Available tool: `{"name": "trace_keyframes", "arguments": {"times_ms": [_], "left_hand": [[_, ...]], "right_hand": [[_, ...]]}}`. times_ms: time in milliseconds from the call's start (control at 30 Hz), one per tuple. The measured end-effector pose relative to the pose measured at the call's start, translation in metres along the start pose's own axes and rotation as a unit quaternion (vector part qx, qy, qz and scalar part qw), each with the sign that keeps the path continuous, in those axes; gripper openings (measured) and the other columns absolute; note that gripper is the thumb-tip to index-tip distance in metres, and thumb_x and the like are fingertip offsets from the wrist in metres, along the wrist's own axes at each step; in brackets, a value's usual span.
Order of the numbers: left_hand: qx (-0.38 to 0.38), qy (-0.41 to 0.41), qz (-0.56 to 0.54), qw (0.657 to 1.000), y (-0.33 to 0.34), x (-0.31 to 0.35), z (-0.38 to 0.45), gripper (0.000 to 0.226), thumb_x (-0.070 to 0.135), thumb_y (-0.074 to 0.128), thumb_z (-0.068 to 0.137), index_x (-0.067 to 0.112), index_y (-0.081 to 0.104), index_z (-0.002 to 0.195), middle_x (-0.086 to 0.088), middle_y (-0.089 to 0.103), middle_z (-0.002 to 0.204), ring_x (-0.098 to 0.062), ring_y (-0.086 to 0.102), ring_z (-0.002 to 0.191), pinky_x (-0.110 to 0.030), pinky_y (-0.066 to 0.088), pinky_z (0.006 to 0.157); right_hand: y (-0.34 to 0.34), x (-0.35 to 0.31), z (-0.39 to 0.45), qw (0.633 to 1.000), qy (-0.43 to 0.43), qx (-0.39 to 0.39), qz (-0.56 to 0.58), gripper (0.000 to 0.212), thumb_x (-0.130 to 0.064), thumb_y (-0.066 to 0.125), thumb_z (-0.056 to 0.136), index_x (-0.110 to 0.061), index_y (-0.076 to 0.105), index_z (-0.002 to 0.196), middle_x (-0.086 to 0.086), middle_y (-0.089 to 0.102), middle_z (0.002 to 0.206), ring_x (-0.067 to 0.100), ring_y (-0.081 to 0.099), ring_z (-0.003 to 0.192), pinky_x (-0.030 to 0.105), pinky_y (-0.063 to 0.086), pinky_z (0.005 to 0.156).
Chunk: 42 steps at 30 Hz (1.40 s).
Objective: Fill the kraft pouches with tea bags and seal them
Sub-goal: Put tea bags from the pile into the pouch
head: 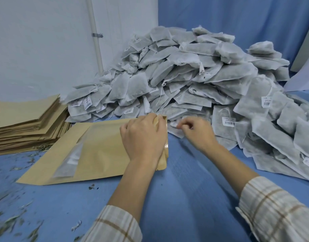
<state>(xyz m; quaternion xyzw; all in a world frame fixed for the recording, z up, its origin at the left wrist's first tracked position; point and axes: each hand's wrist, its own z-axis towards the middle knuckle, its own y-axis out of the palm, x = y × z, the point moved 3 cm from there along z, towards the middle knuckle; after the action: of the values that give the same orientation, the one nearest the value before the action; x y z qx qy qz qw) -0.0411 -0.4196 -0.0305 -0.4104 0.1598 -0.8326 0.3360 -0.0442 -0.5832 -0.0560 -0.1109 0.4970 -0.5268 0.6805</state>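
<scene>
Well left of the left hand (143,137), a stack of flat pouches (26,123) lies on the blue worktop (185,189). That hand grips the mouth edge of a kraft pouch (97,151) lying flat. Just right, the right hand (196,131) pinches a tea bag (176,128) at the foot of the tea bag heap (202,70).
</scene>
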Motion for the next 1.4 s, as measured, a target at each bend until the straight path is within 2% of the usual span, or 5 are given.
{"name": "trace_keyframes", "arguments": {"times_ms": [300, 667, 833, 1233, 1400], "left_hand": [[-0.006, -0.007, -0.005, 1.000, 0.000, -0.001, 0.000, 0.031, 0.033, 0.044, 0.093, 0.019, 0.068, 0.078, -0.001, 0.061, 0.072, -0.016, 0.040, 0.072, -0.032, 0.035, 0.082], [-0.012, 0.006, -0.001, 1.000, 0.003, -0.002, -0.003, 0.031, 0.034, 0.045, 0.093, 0.019, 0.071, 0.087, -0.004, 0.067, 0.080, -0.022, 0.050, 0.077, -0.032, 0.034, 0.082], [-0.010, -0.001, -0.013, 1.000, 0.000, 0.000, -0.003, 0.029, 0.033, 0.046, 0.093, 0.019, 0.072, 0.092, -0.005, 0.070, 0.092, -0.027, 0.057, 0.090, -0.034, 0.034, 0.085], [0.014, 0.062, -0.059, 0.996, -0.010, 0.026, -0.024, 0.026, 0.029, 0.051, 0.092, 0.017, 0.073, 0.089, -0.006, 0.071, 0.086, -0.027, 0.061, 0.087, -0.036, 0.038, 0.081], [0.060, 0.110, -0.100, 0.987, -0.028, 0.037, -0.034, 0.024, 0.023, 0.054, 0.085, 0.012, 0.073, 0.075, -0.006, 0.068, 0.068, -0.028, 0.061, 0.068, -0.035, 0.043, 0.070]], "right_hand": [[0.028, 0.033, 0.031, 0.925, -0.125, -0.031, -0.357, 0.038, -0.015, 0.050, 0.091, -0.023, 0.053, 0.127, -0.003, 0.052, 0.129, 0.022, 0.038, 0.123, 0.032, 0.033, 0.091], [-0.017, 0.019, -0.020, 0.983, 0.051, 0.139, 0.107, 0.015, -0.024, 0.039, 0.098, -0.012, 0.047, 0.100, 0.015, 0.060, 0.072, 0.033, 0.059, 0.058, 0.038, 0.042, 0.052], [-0.026, 0.028, -0.036, 0.818, 0.304, 0.049, 0.486, 0.020, -0.009, 0.048, 0.094, -0.011, 0.047, 0.074, 0.004, 0.049, 0.055, 0.007, 0.042, 0.030, 0.018, 0.038, 0.034], [0.028, -0.078, -0.046, 0.822, 0.121, -0.152, 0.536, 0.023, -0.009, 0.042, 0.094, -0.017, 0.048, 0.073, -0.004, 0.047, 0.065, 0.001, 0.041, 0.064, 0.006, 0.038, 0.060], [0.022, -0.111, -0.061, 0.486, 0.216, 0.012, 0.847, 0.055, 0.002, 0.085, 0.047, -0.023, 0.041, 0.067, -0.013, 0.033, 0.056, -0.005, 0.029, 0.065, -0.005, 0.023, 0.083]]}}
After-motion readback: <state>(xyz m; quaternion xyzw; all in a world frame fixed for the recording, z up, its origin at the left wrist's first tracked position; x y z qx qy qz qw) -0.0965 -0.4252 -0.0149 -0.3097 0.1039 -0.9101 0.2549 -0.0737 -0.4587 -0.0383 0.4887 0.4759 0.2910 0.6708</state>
